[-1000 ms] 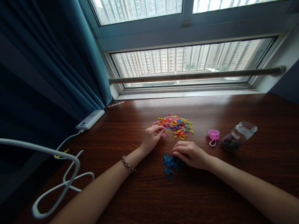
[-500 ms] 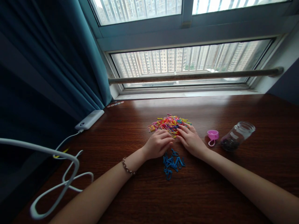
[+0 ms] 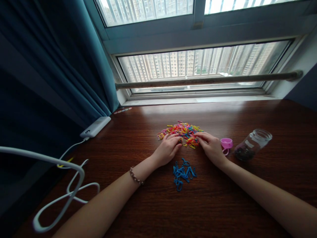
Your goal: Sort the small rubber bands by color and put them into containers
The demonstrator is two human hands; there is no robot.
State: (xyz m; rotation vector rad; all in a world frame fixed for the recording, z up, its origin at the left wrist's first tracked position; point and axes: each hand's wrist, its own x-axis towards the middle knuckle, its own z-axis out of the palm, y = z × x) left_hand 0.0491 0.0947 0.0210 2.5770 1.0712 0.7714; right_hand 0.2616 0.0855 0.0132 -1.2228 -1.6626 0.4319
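Observation:
A loose pile of small colourful rubber bands (image 3: 182, 128), in pink, red, yellow and other colours, lies on the brown wooden table. My left hand (image 3: 167, 150), wearing a braided bracelet (image 3: 135, 176) at the wrist, touches the pile's near left edge. Its thumb and fingers are apart. On the pile's right edge rest the fingertips of my right hand (image 3: 211, 147), thumb apart from the fingers. A few yellow and orange bands (image 3: 192, 142) show between the hands. Closer to me is a separate group of blue rubber bands (image 3: 182, 173), touched by neither hand.
Right of my right hand stands a pink cup-like lid with a ring (image 3: 226, 143), partly hidden by the hand. Beside it a clear glass jar (image 3: 252, 145) holds something dark. A white power bank (image 3: 95, 127) with a white cable (image 3: 80, 175) lies left, by the blue curtain (image 3: 99, 66).
My right hand has moved right, off the pile's middle to its edge, uncovering yellow and orange bands. My left hand's fingers have shifted slightly. The blue group is unchanged.

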